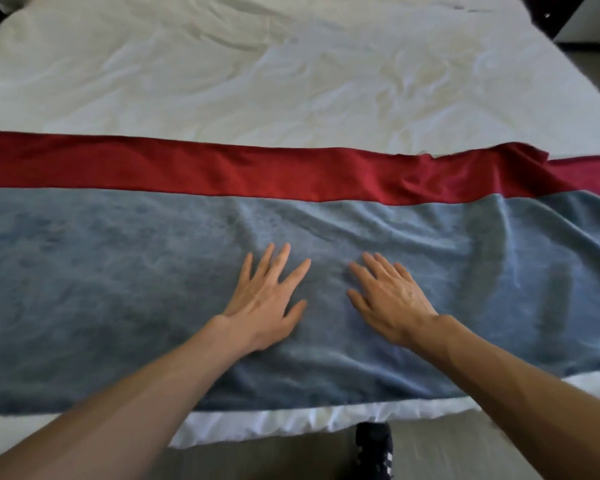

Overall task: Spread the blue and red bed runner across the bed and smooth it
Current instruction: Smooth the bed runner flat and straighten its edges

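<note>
Blue and red bed runner (118, 271) laid crosswise over the near end of the bed (291, 81), reaching from the left edge of view to the right. Red band (222, 168) along the far side, wide blue plush part nearest the camera, stopping just short of the bed's near edge where a strip of white sheet (274, 420) shows. Left half lying fairly flat; right half rumpled, with folds running diagonally through the blue and a bunched, slightly lifted patch in the red band near the right side. Left hand (264, 299) open, palm down, fingers spread, pressed flat on the blue fabric near its middle. Right hand (392, 299) likewise open and flat, palm down, fingers close together and angled up-left, just beside the left, the two apart with a small gap of blue between. Nothing gripped by either. Bare forearms reaching in from the bottom corners. White sheet beyond the runner creased and wrinkled. Dark shoe (374, 448) on the grey floor (447, 445) below the bed's edge.
</note>
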{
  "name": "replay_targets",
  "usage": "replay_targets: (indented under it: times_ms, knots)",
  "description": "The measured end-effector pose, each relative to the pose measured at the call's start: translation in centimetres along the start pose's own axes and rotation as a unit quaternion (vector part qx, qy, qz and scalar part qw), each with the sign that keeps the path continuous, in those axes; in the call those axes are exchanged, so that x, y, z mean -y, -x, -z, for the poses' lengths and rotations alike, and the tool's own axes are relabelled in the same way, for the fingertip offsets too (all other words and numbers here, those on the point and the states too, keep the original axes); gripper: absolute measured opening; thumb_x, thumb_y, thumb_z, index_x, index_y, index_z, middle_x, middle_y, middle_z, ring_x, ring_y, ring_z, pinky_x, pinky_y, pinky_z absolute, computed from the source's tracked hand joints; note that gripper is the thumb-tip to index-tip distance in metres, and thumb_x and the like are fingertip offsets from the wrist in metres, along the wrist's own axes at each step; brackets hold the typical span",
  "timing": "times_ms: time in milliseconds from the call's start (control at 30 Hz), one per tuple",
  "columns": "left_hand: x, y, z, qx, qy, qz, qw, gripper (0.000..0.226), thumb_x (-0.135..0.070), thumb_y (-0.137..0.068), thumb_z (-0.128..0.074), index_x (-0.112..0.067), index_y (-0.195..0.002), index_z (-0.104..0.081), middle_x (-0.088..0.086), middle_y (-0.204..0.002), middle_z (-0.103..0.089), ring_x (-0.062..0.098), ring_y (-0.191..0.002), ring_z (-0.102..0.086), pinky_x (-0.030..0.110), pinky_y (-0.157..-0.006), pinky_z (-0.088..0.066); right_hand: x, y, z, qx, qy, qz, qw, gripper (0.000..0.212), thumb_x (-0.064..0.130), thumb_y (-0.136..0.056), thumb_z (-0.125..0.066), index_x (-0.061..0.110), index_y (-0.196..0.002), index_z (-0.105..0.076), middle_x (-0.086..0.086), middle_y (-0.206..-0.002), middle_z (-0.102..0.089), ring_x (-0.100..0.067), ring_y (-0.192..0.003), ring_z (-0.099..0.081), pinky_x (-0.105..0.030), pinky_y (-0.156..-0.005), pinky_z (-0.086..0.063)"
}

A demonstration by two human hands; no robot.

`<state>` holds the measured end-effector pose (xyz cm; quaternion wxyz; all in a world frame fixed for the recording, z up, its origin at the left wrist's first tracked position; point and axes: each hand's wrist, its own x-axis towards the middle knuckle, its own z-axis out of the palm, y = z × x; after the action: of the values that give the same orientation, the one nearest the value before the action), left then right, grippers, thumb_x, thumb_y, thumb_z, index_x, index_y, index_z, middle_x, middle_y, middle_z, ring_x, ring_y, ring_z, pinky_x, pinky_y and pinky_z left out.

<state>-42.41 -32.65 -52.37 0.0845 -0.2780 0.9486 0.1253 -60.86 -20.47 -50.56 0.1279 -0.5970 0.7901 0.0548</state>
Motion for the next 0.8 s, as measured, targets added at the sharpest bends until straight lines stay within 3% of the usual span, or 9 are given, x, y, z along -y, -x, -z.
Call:
replay_targets:
  times_ms: [100,233,367,500,800]
  knots:
    - [-2.6,-3.9,0.0,-0.009,-0.001,0.008,1.000,0.069,-0.055,-0.087,-0.017,-0.033,-0.149,0.002,0.009,-0.158,0.010,0.029,-0.144,0.012,0.052,-0.116,0.004,-3.9,-0.9,0.1,0.012,-0.014,0.004,1.000,0.054,0.040,-0.100,-0.021,0.015,-0.148,-0.022,-0.008,-0.157,-0.018,-0.025,-0.145,-0.013,-0.041,-0.115,-0.015]
    - [-5.5,-9.9,0.7,-0.006,0.012,0.034,0.999,0.069,-0.054,-0.087,-0.023,-0.032,-0.150,-0.002,0.008,-0.159,0.006,0.028,-0.145,0.008,0.052,-0.116,0.001,-8.7,-3.0,0.2,0.009,-0.004,0.012,1.000,0.074,0.047,-0.087,0.002,0.014,-0.147,-0.024,-0.013,-0.155,-0.021,-0.028,-0.144,-0.015,-0.044,-0.114,-0.015]
    - [-7.2,-14.6,1.2,0.003,0.024,0.064,0.998,0.071,-0.059,-0.089,-0.027,-0.032,-0.150,-0.003,0.007,-0.159,0.008,0.026,-0.145,0.009,0.050,-0.116,0.000,-13.6,-5.5,0.4,0.023,-0.006,-0.007,1.000,0.055,0.041,-0.100,-0.023,0.017,-0.149,-0.016,-0.016,-0.156,-0.013,-0.028,-0.144,-0.011,-0.048,-0.115,-0.007]
    - [-8.0,-17.8,1.3,0.009,0.014,0.069,0.997,0.069,-0.058,-0.091,-0.033,-0.032,-0.150,-0.006,0.007,-0.159,0.006,0.026,-0.145,0.009,0.049,-0.116,0.000,-17.3,-7.9,0.9,0.031,-0.013,-0.014,0.999,0.055,0.040,-0.101,-0.023,0.016,-0.149,-0.015,-0.014,-0.157,-0.010,-0.026,-0.145,-0.008,-0.049,-0.116,-0.007]
    - [-7.8,-24.3,1.4,-0.028,0.018,0.083,0.996,0.062,-0.043,-0.096,-0.035,-0.028,-0.150,-0.008,0.009,-0.158,0.004,0.029,-0.145,0.004,0.051,-0.115,-0.002,-19.9,-15.3,1.4,-0.038,-0.040,-0.042,0.998,0.042,0.037,-0.097,-0.039,0.017,-0.134,-0.039,-0.022,-0.150,-0.023,-0.036,-0.133,-0.030,-0.047,-0.107,-0.024]
